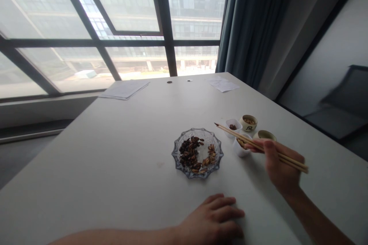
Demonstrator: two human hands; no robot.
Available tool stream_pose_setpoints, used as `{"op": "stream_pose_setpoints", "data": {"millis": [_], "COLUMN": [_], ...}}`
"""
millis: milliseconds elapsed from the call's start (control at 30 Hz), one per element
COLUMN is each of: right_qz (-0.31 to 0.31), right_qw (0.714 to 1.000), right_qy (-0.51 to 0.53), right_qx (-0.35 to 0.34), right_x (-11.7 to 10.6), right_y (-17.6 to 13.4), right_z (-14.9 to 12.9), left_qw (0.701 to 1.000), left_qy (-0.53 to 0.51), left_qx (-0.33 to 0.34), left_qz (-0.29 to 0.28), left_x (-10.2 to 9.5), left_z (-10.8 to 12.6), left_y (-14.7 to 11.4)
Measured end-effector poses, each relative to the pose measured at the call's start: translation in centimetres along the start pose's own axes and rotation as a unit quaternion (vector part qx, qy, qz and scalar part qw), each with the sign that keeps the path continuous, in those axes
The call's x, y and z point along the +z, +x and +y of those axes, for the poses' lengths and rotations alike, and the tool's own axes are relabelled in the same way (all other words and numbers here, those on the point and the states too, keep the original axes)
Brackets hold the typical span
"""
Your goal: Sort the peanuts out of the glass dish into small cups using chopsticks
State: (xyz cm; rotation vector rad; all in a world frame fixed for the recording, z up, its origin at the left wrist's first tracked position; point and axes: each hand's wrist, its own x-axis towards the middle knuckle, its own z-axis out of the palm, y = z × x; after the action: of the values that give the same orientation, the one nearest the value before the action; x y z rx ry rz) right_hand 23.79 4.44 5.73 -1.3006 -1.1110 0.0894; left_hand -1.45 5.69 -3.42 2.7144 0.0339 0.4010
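Two chopsticks (pixel 237 134) are pinched in your right hand (pixel 283 166), slanting from near right to far left; whether their tips hold anything, I cannot tell. Seeds (pixel 188 155) in the bowl (pixel 176 154) lie left of that grip, beyond your left hand (pixel 212 218), which rests with fingers loosely spread.

1. An office or meeting room, judging by its furnishings, was lit by daylight through large windows (pixel 43 7) in dark frames (pixel 169 57).
2. A broad building (pixel 198 0) with a gridded facade stood outside.
3. A large, plain white table (pixel 129 130), the kind found in workplaces, reached toward the windows, with a stack of papers (pixel 125 89) near its far left corner and loose sheets (pixel 223 84) near the far right.
4. A dark blue-grey curtain (pixel 247 19) hung at the right of the windows, and a dark, chair-like shape (pixel 349 92) showed against a pale surface (pixel 327 46) at the room's right side.
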Motion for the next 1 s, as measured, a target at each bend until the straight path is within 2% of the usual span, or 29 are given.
{"op": "stream_pose_setpoints", "data": {"millis": [167,400,567,733,867,1000], "right_qz": [0.090,0.107,0.085,0.038,-0.008,-0.028], "right_qw": [0.996,0.993,0.996,0.999,1.000,0.999], "right_qy": [-0.025,-0.008,-0.011,-0.010,-0.004,-0.014], "right_qx": [0.011,0.049,0.029,0.005,-0.019,-0.025], "right_x": [-1.8,-2.3,-1.9,-1.4,-1.1,-0.7], "right_y": [2.3,2.8,2.3,1.3,0.4,-0.3], "right_z": [0.6,0.8,0.5,0.6,1.1,1.1], "left_qw": [1.000,1.000,1.000,0.998,0.996,0.994], "left_qy": [-0.002,-0.009,0.008,0.052,0.085,0.103], "left_qx": [0.003,0.004,0.005,0.020,0.030,0.034], "left_qz": [-0.004,-0.014,-0.003,0.026,0.017,-0.006], "left_x": [-0.3,-0.5,-0.2,-0.3,-0.7,-1.1], "left_z": [0.1,0.0,-0.2,-0.2,-0.2,-0.2], "left_y": [0.0,0.0,-0.1,-0.1,-0.1,-0.1]}}
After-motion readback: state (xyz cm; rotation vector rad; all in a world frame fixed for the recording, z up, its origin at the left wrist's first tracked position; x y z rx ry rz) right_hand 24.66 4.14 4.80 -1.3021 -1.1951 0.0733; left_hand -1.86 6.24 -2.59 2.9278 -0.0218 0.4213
